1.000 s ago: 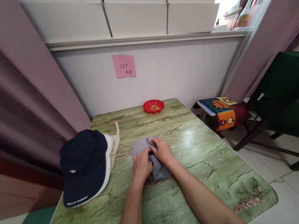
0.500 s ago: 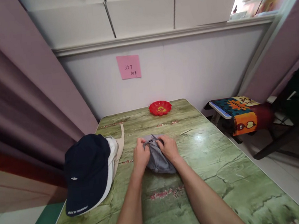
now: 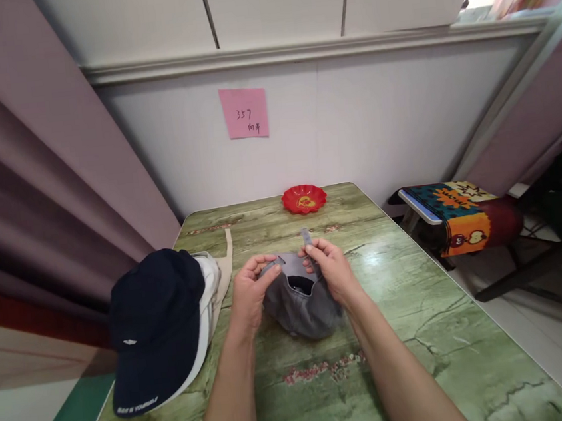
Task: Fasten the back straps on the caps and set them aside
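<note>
A grey cap (image 3: 306, 315) rests on the green marbled table (image 3: 395, 292), its back opening facing up and away. My left hand (image 3: 253, 286) pinches one end of its strap between thumb and fingers. The other strap end, pointing upward, is held in my right hand (image 3: 331, 265), closed at the cap's right side. Between the two hands the strap ends are apart, and the dark inside of the cap shows through the opening.
Navy cap (image 3: 159, 317) stacked on white and beige caps at the table's left. A red scalloped dish (image 3: 304, 199) sits near the far edge. Pink note (image 3: 244, 112) on the wall. A stool with a colourful cover (image 3: 462, 211) stands right of the table.
My hands have moved apart, and the strap ends are now separated with the cap's back opening spread wider. The view has shifted slightly.
</note>
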The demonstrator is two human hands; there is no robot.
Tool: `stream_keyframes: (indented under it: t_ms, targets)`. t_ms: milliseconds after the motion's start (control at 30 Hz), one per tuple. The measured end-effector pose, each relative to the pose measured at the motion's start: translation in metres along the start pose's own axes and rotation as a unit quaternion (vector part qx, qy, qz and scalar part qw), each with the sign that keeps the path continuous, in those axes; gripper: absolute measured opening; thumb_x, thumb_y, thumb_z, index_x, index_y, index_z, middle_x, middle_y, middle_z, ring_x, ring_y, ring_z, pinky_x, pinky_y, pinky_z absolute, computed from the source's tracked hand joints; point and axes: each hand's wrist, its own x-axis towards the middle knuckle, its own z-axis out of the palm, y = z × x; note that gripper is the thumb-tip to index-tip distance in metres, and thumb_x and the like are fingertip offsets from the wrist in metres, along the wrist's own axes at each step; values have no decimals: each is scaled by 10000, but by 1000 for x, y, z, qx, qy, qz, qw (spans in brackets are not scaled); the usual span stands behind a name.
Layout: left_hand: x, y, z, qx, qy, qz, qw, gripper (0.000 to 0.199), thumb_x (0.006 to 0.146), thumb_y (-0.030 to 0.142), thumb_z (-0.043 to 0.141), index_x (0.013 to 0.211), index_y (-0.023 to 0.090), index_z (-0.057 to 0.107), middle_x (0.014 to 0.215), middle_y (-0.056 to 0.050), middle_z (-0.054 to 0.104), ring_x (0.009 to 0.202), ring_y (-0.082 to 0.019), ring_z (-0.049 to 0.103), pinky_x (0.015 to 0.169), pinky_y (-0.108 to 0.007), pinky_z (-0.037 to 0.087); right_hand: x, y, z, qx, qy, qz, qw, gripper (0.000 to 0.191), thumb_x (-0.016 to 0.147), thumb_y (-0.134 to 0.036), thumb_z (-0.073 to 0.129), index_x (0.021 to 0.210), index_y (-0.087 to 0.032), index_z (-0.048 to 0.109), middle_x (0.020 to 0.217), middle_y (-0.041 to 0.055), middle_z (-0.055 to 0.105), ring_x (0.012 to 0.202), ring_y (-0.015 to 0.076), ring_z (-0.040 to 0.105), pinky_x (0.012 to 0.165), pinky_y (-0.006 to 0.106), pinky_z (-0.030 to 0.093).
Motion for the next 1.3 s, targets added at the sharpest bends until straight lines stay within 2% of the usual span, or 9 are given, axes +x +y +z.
stream_keyframes:
  t_ms: [167, 300, 433, 600, 767, 867, 967, 1167, 1300]
  targets:
    - [-11, 23, 11, -26, -26, 21, 999, 321, 665, 286, 827, 926, 177, 676, 868, -20, 693, 754, -126, 615, 716, -233, 469, -19, -29, 8, 53, -80, 22, 995, 290, 733, -410, 738, 780, -170, 582, 676, -45, 562, 433, 20, 324, 379, 168, 176]
    - [-15, 29, 17, -9, -49, 54, 997, 254, 693, 272, 803, 891, 173, 680, 899, -28, 688, 809, -138, 620, 766, -246, 474, -26, -32, 14, 37, -118, 40, 992, 326, 748, -443, 737, 760, -160, 575, 649, -58, 506, 420, 10, 264, 379, 186, 118]
    - [-14, 28, 20, 2, -35, 87, 996, 219, 714, 260, 780, 889, 178, 675, 887, -19, 679, 842, -141, 620, 805, -252, 476, -25, -30, 14, 32, -124, 47, 991, 360, 734, -465, 745, 709, -155, 564, 597, -65, 469, 417, 15, 242, 384, 204, 105]
    - [-12, 24, 21, 71, -30, 132, 988, 201, 763, 275, 738, 926, 181, 668, 912, -32, 690, 874, -163, 636, 842, -292, 489, -23, -30, 12, 30, -92, 41, 994, 351, 688, -431, 779, 674, -163, 554, 539, -77, 436, 411, 22, 234, 395, 217, 108]
    - [-13, 22, 23, 208, 6, 216, 954, 289, 752, 279, 760, 1020, 204, 678, 999, -38, 699, 948, -183, 638, 896, -324, 482, -24, -28, 14, 17, -62, 31, 997, 332, 705, -425, 765, 668, -168, 557, 491, -92, 370, 407, 31, 226, 403, 227, 103]
    - [-14, 21, 24, 254, 28, 249, 934, 258, 784, 283, 732, 1028, 211, 689, 1008, -37, 705, 958, -185, 640, 911, -332, 475, -25, -27, 19, 18, -51, 37, 998, 346, 698, -446, 764, 674, -169, 558, 479, -98, 357, 402, 32, 208, 399, 231, 87]
    - [-14, 20, 24, 257, 41, 250, 933, 226, 792, 289, 719, 1001, 207, 697, 980, -38, 708, 932, -187, 645, 891, -332, 479, -27, -26, 24, 34, -44, 40, 998, 367, 682, -459, 769, 658, -173, 541, 463, -105, 337, 399, 31, 192, 396, 229, 78]
    - [-13, 22, 21, 212, 27, 215, 953, 238, 765, 299, 741, 981, 204, 706, 924, -39, 703, 869, -189, 638, 846, -322, 482, -31, -27, 29, 53, -63, 58, 995, 360, 681, -451, 777, 697, -175, 547, 494, -104, 346, 406, 28, 195, 389, 213, 76]
    - [-15, 30, 21, 209, 34, 240, 947, 167, 762, 274, 740, 922, 227, 731, 924, -43, 700, 910, -212, 622, 873, -337, 463, -31, -29, 28, 40, -75, 45, 995, 369, 711, -499, 746, 731, -169, 581, 549, -79, 425, 415, 29, 228, 385, 209, 101]
